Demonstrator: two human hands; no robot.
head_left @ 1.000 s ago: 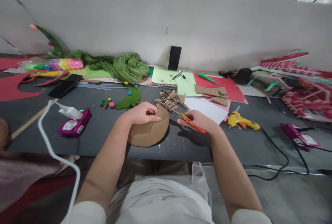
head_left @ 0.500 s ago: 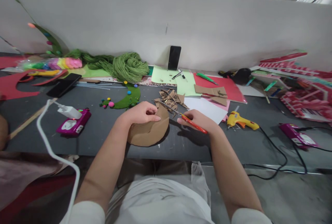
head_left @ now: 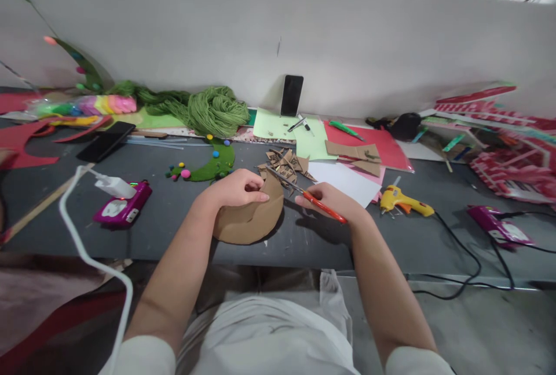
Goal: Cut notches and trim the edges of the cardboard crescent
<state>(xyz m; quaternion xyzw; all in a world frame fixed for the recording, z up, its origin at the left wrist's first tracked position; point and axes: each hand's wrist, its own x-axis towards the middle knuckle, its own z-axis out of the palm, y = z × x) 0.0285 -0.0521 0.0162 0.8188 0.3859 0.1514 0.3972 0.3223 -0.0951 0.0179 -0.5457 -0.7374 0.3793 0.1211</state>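
Note:
My left hand (head_left: 240, 188) grips a rounded piece of brown cardboard (head_left: 254, 223) by its upper edge, thumb lying on top. In my right hand (head_left: 325, 198) is a pair of scissors (head_left: 321, 206) with red handles, the blades pointing up and left to the cardboard's upper right edge. Whether the blades are apart is too small to tell. Just beyond the blades lies a heap of cardboard scraps (head_left: 286, 163). A green felt crescent (head_left: 217, 165) with coloured pompoms rests behind my left hand.
A yellow glue gun (head_left: 403, 201) with a black cord lies to the right. Purple power strips (head_left: 124, 206) sit on both sides, a white cable hanging at left. Green yarn (head_left: 217, 111), an upright phone (head_left: 291, 95) and paper sheets (head_left: 343, 182) are farther back.
My hands, the scissors and the cardboard stay almost in place. At the far left edge, a brown rounded shape has mostly gone from view.

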